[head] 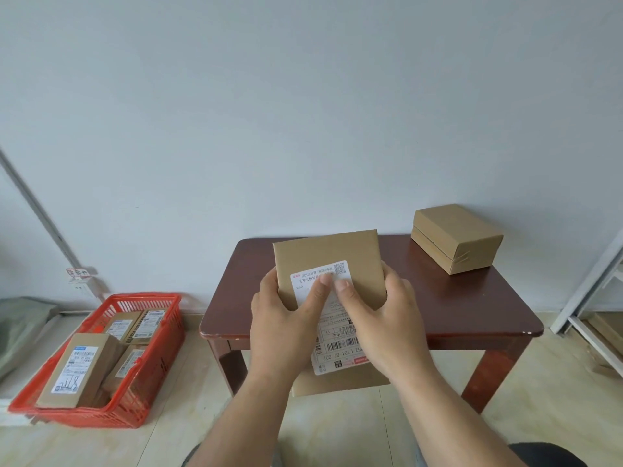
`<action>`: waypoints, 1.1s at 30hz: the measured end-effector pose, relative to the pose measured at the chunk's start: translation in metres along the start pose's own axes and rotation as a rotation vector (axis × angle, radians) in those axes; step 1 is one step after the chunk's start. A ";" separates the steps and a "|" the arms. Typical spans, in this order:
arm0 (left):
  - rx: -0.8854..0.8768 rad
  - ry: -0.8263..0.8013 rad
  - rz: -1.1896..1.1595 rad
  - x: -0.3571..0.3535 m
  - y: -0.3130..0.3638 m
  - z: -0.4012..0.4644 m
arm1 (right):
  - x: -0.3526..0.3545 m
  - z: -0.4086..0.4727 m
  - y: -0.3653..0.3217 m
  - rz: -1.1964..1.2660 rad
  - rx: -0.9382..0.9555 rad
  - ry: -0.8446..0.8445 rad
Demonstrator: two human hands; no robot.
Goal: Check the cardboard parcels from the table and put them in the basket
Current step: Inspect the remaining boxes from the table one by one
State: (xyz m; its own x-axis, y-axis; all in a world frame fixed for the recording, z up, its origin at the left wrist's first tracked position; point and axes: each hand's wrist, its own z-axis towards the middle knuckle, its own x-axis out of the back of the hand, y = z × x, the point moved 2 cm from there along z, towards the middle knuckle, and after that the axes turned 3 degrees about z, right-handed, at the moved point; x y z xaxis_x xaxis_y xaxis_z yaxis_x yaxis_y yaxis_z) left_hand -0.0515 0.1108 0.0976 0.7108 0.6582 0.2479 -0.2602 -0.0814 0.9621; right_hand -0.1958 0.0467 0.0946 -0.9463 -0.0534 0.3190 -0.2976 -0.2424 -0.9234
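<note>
Parcels, total: six counted: one held, one on the table, four in the basket.
Held parcel: flat cardboard parcel [328, 264] at frame centre, lifted in front of the table's near edge, white shipping label [332, 318] facing the camera, print upside down.
Left hand: left hand [286, 321] grips the parcel's left edge, thumb laid across the label.
Right hand: right hand [381, 318] grips the right edge, thumb also on the label; the two thumbs lie just beside each other.
Table parcel: taped cardboard box [456, 237] on the far right corner of the dark wooden table [472, 308], close to the wall.
Basket: red plastic basket [161, 352] on the floor, lower left of frame, well apart from the table's left edge; labelled parcels [81, 369] lie tilted inside.
Open room: bare tabletop left and right of the hands; floor strip between basket and table leg.
Right frame edge: white metal rack [593, 291], near the table's right corner.
</note>
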 end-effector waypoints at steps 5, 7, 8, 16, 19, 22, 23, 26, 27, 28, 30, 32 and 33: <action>-0.009 0.008 -0.026 -0.005 -0.002 -0.014 | 0.006 0.008 -0.007 0.060 -0.069 0.042; 0.011 0.005 -0.059 -0.004 -0.001 -0.015 | 0.004 0.005 -0.007 0.069 -0.076 0.027; 0.029 -0.003 -0.083 -0.003 0.000 -0.014 | 0.003 0.002 -0.006 0.078 -0.074 0.024; -0.018 -0.003 -0.106 0.002 0.009 -0.007 | -0.002 -0.008 -0.004 0.178 -0.077 0.006; -0.078 0.003 -0.102 -0.002 0.012 -0.011 | -0.003 0.000 -0.006 0.198 -0.056 0.025; -0.085 0.010 -0.102 -0.004 0.010 -0.013 | -0.003 0.003 -0.008 0.193 -0.046 0.027; -0.077 0.006 -0.113 -0.004 0.010 -0.013 | -0.002 0.003 -0.008 0.202 -0.049 0.023; -0.018 0.000 -0.167 0.000 0.012 -0.009 | -0.002 -0.003 -0.007 0.246 -0.079 0.002; -0.002 0.002 -0.184 0.001 0.013 -0.008 | -0.003 -0.005 -0.006 0.264 -0.087 -0.015; 0.010 0.003 -0.197 0.002 0.014 -0.007 | -0.004 -0.008 -0.007 0.286 -0.097 -0.028; 0.027 -0.004 -0.211 0.003 0.018 -0.008 | -0.004 -0.011 -0.008 0.327 -0.133 -0.041; 0.031 -0.008 -0.200 0.004 0.019 -0.010 | -0.004 -0.010 -0.010 0.351 -0.164 -0.058; 0.034 -0.009 -0.193 0.004 0.018 -0.012 | -0.004 -0.009 -0.011 0.358 -0.173 -0.061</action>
State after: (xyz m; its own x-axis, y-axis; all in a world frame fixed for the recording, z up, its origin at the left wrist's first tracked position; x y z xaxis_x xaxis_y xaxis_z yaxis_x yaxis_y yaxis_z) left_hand -0.0613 0.1208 0.1141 0.7515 0.6571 0.0597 -0.0969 0.0204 0.9951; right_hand -0.1900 0.0584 0.1021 -0.9863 -0.1632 -0.0222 0.0277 -0.0316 -0.9991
